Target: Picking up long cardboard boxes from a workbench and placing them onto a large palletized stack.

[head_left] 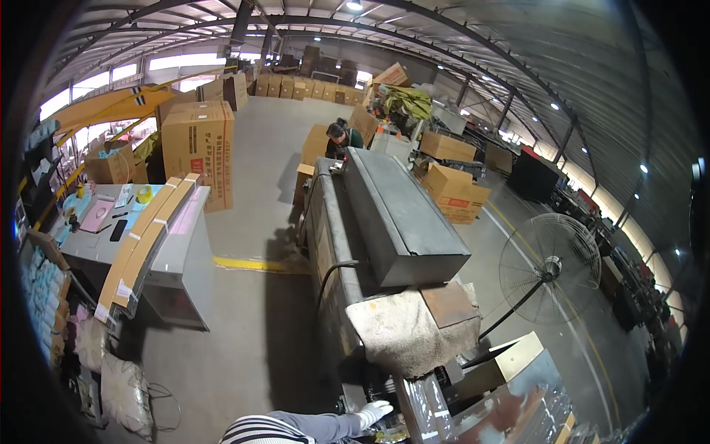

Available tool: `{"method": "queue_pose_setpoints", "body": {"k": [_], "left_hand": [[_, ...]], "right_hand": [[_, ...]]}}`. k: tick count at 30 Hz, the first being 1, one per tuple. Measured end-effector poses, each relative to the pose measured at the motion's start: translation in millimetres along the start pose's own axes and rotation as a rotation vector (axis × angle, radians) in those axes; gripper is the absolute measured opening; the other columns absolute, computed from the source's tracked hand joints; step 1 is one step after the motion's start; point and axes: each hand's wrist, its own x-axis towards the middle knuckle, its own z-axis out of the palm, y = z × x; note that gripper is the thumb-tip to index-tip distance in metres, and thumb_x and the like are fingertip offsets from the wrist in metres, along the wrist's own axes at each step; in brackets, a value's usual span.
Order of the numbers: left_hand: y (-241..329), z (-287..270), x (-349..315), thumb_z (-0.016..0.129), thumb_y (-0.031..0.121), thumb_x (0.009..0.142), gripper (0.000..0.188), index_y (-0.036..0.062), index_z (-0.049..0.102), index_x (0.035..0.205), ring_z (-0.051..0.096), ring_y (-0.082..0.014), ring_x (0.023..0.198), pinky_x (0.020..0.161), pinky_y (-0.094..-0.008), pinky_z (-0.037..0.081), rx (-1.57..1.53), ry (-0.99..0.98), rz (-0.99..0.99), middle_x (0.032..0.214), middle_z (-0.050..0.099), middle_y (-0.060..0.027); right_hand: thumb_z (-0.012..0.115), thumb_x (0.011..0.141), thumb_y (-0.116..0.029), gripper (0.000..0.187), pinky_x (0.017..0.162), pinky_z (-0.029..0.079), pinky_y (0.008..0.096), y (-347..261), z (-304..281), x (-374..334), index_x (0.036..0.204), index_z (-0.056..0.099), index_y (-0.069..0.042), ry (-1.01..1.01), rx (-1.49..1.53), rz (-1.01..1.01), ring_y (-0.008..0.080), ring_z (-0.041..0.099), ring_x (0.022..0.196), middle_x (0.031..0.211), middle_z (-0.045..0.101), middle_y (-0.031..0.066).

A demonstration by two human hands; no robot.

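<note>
My left hand (pixel 373 411), in a white glove at the end of a grey sleeve with a striped cuff, reaches right along the bottom edge. Its fingers are spread and hold nothing. They rest against the dark lower frame at the near end of a long grey tunnel machine (pixel 403 222). Just above the hand, a worn grey cloth (pixel 410 337) hangs over that end of the machine, beside a rusty plate (pixel 447 303). My right hand is out of the picture.
A shiny metal chute (pixel 518 396) lies right of the hand. A pedestal fan (pixel 551 270) stands to the right. On the left, a grey table (pixel 177 251) carries flat cardboard strips (pixel 144 240). A tall carton (pixel 200 148) stands behind it, and a person (pixel 342 138) works at the machine's far end. Bags (pixel 126 392) lie at lower left.
</note>
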Motion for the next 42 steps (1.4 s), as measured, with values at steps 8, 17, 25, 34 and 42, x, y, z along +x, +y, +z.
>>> {"method": "queue_pose_setpoints", "body": {"k": [8,17,25,34,42], "left_hand": [[-28,-29,-30,0.062,0.03,0.095,0.034,0.0056,0.067,0.118,0.054,-0.0084,0.077,0.07,-0.0248,0.047,-0.224,-0.137,-0.156,0.1,0.067,0.003],[-9,-27,-38,0.063,0.026,0.095,0.027,0.0061,0.069,0.111,0.057,-0.0111,0.087,0.077,-0.0294,0.048,-0.398,-0.258,-0.196,0.099,0.068,0.0016],[-22,-53,-38,0.057,0.024,0.095,0.023,0.0054,0.067,0.102,0.063,-0.0155,0.078,0.066,-0.0284,0.049,-0.391,-0.197,-0.454,0.087,0.069,-0.0071],[-57,-28,-13,0.06,0.026,0.095,0.028,0.0022,0.066,0.11,0.065,-0.0223,0.098,0.081,-0.0341,0.053,-0.423,-0.387,-0.404,0.097,0.069,-0.0114],[132,-47,-34,0.062,0.024,0.09,0.031,0.0029,0.066,0.113,0.061,-0.0379,0.107,0.095,-0.0436,0.049,0.471,-0.001,0.724,0.116,0.065,-0.0201]], "right_hand": [[0.051,0.084,-0.068,0.083,0.111,0.022,0.063,57,45,-76,0.146,0.039,-0.014,0.073,-0.222,0.32,0.041,0.029,0.138,0.148,0.036,0.0198],[0.044,0.076,-0.085,0.104,0.113,0.014,0.0693,120,145,-131,0.155,0.027,-0.019,0.358,-0.671,0.488,0.0412,0.02,0.146,0.159,0.026,0.0159],[0.074,0.075,-0.053,0.109,0.118,0.022,0.0499,20,-74,-80,0.155,0.019,-0.004,-0.42,-0.041,0.454,0.0429,0.018,0.146,0.159,0.02,0.0245],[0.08,0.063,-0.064,0.135,0.117,0.002,0.0604,67,17,-113,0.156,0.0,-0.009,-0.393,0.022,0.686,0.0467,-0.009,0.148,0.162,-0.006,0.0223],[0.075,0.072,-0.056,0.11,0.116,0.025,0.054,22,-65,-106,0.155,0.022,-0.007,-0.329,-0.043,0.499,0.0427,0.024,0.144,0.157,0.027,0.0226]]}}
